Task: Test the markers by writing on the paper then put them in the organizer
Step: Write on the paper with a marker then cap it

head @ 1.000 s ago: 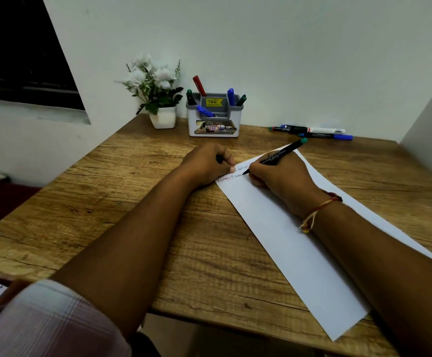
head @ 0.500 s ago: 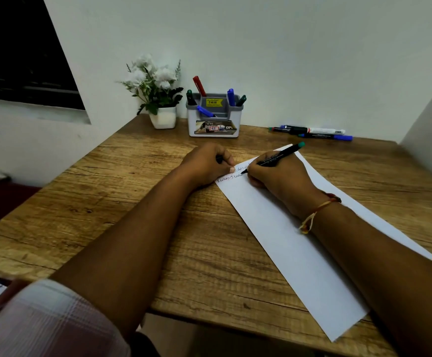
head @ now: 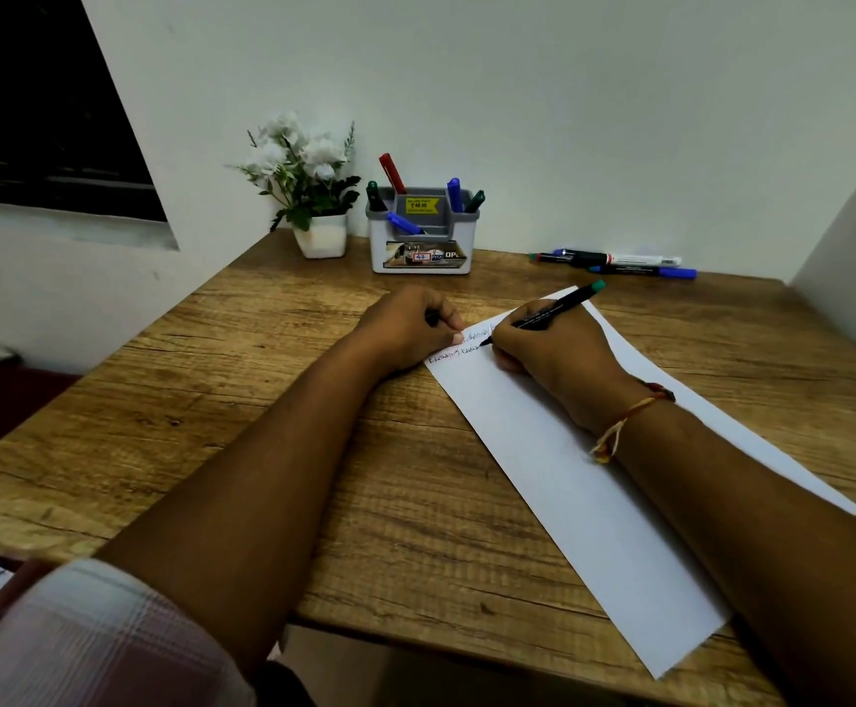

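Note:
A long white sheet of paper (head: 569,492) lies slanted on the wooden table (head: 212,426). My right hand (head: 553,349) grips a black marker with a green end (head: 553,311), its tip on the paper beside two lines of small writing (head: 459,349). My left hand (head: 410,326) rests at the paper's top left corner, fingers curled round a small dark cap (head: 432,318). The white and grey organizer (head: 421,242) stands at the back with several markers in it.
A white pot of white flowers (head: 314,206) stands left of the organizer. Several loose markers (head: 614,262) lie at the back right near the wall. A side wall (head: 854,222) closes the table's right edge.
My right hand has shifted slightly as the marker tip moves along the written line. My left hand stays where it was.

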